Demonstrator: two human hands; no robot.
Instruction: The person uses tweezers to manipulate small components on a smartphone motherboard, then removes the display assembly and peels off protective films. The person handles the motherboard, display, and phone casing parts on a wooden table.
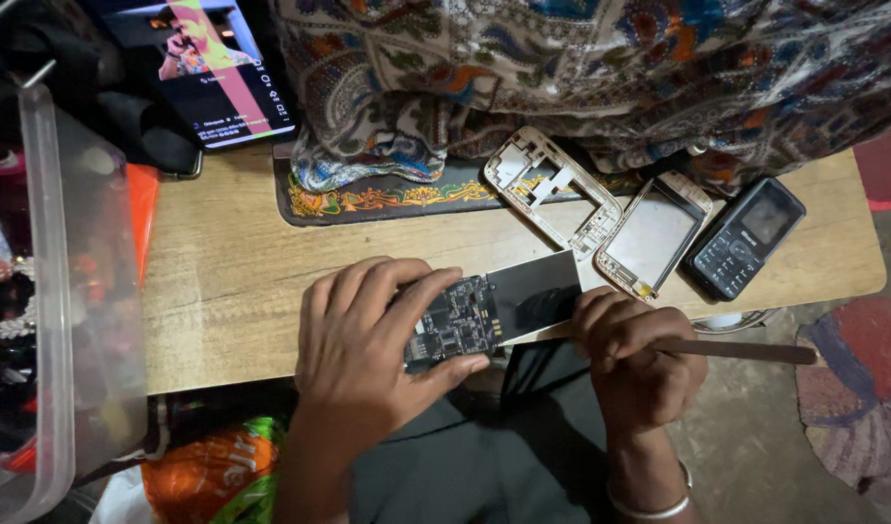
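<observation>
Dim warm indoor light, deep shadow in the top-left corner and below the table [222, 281], glowing phone screen [217, 68], edges slightly soft

A black keypad phone [743, 238] lies beside two empty phone frames [601, 209] on the wooden table [222, 281].

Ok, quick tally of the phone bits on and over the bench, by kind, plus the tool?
Circuit board with screen, held in the left hand: 1
Bare phone frames: 2
Whole keypad phone: 1
Lit smartphone: 1
Slim tool, in the right hand: 1
Total: 6
</observation>
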